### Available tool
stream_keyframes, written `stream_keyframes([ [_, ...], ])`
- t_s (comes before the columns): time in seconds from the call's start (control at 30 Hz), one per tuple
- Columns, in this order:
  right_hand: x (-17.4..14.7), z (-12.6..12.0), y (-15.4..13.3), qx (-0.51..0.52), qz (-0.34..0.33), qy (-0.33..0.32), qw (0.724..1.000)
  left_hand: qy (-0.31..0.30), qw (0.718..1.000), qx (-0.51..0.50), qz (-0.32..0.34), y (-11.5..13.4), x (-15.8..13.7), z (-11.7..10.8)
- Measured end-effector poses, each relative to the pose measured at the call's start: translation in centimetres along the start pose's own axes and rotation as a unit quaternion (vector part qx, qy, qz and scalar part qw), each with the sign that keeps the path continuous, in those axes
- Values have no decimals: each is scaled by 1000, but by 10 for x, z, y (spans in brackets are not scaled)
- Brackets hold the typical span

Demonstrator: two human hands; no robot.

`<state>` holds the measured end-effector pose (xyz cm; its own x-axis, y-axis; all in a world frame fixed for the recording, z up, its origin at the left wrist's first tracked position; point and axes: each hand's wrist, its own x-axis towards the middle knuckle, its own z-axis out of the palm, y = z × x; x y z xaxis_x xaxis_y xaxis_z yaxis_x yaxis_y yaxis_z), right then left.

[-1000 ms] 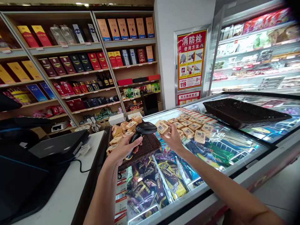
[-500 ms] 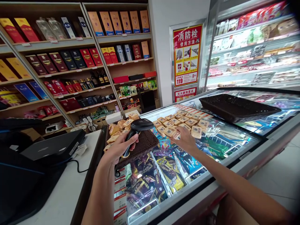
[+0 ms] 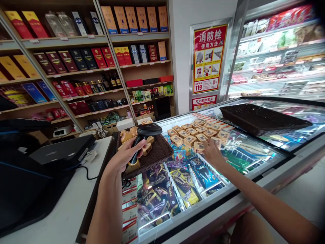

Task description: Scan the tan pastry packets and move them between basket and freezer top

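Note:
My left hand [image 3: 132, 152] is wrapped round the handle of a black barcode scanner [image 3: 149, 129], its head tilted toward the right over a dark brown woven basket [image 3: 159, 150]. Several small square packaged cakes [image 3: 133, 131] lie in that basket, partly hidden by my hand and the scanner. Rows of the same tan cakes, with barcode labels up, rest on the freezer's glass top [image 3: 177, 118]. At the front of these rows, my right hand [image 3: 214, 154] has its curled fingers on one packaged cake [image 3: 199, 146]. Its fingertips partly cover the neighbouring cakes.
Bagged frozen goods [image 3: 184, 184] show under the glass. A second dark basket [image 3: 261, 118] sits farther right on the freezer. At left, a white counter [image 3: 66, 200] bears black checkout equipment [image 3: 61, 152]. Shelves of boxed goods and a lit cooler stand behind.
My right hand has moved slightly right along the front of the cakes, from one package to another. My left hand with the scanner has shifted a little left and down. The view has turned slightly left.

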<state>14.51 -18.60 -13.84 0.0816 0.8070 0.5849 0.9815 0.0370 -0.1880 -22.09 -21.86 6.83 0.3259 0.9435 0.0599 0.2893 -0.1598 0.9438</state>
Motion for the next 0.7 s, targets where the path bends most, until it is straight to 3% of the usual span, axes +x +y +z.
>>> stream_keyframes([
  [0.13,24,-10,-55,-14,-59,5,998,49,997,-51,7,-4,-7,-19],
  [0.3,66,-4,-163,88,-136,-73,984,96,992,-78,11,-6,-12,-33],
  [0.47,98,22,-259,157,-111,-165,967,99,991,-92,13,-10,-14,-37],
  [0.57,110,38,-285,163,-94,-202,961,86,992,-92,16,-11,-14,-37],
  [0.7,117,45,-280,199,-93,-215,952,72,993,-88,21,-9,-13,-33],
])
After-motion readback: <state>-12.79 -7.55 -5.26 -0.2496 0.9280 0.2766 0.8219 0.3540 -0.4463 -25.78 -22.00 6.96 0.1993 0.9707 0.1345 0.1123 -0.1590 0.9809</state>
